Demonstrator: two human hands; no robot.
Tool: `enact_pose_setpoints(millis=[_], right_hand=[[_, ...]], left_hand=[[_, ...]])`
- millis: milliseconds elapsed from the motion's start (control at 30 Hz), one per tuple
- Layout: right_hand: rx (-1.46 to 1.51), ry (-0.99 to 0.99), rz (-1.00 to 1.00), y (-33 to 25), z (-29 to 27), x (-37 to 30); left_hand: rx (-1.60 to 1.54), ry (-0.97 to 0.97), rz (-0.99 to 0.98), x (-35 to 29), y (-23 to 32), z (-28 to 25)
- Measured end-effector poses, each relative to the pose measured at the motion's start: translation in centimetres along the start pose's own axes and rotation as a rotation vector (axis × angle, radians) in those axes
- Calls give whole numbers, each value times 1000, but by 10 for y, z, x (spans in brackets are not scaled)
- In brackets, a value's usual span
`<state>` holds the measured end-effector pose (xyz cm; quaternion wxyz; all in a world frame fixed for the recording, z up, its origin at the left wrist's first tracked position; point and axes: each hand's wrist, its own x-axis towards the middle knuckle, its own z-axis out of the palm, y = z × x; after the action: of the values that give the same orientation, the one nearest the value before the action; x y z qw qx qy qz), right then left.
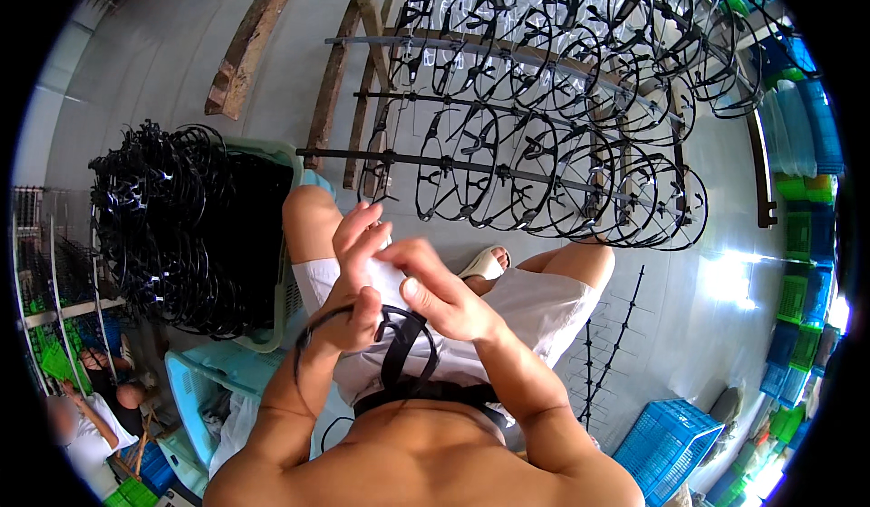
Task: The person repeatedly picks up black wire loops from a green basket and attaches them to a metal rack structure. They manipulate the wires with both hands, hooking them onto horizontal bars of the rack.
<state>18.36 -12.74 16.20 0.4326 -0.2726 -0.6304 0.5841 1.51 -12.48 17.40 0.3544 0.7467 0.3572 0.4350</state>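
Observation:
In front of my lap, my left hand (353, 285) is palm inward with its fingers curled upward. A thin black hoop-shaped frame with a broad strap (399, 357) hangs at this hand; its band crosses the wrist and runs behind the thumb. Across from it is my right hand (444, 294), its thumb and bent fingers apart, fingertips close to the left fingers. Motion blurs the fingertips, and whether something small lies between them cannot be made out.
Black hooped frames hang from a bar (544, 176) and further bars ahead. At my left, a green crate (281, 317) is piled with similar black frames, above a light-blue crate (186, 389). A blue basket (666, 439) stands at right. Another person (95, 434) sits at far left.

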Motion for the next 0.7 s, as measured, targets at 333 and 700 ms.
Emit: enact_pose_setpoints(millis=[333,700], right_hand=[[621,537,406,-71,-24,-4],[-306,881,225,-11,-4,92]], left_hand=[[127,-198,-76,30,-33,-35],[436,64,-78,37,-57,-15]])
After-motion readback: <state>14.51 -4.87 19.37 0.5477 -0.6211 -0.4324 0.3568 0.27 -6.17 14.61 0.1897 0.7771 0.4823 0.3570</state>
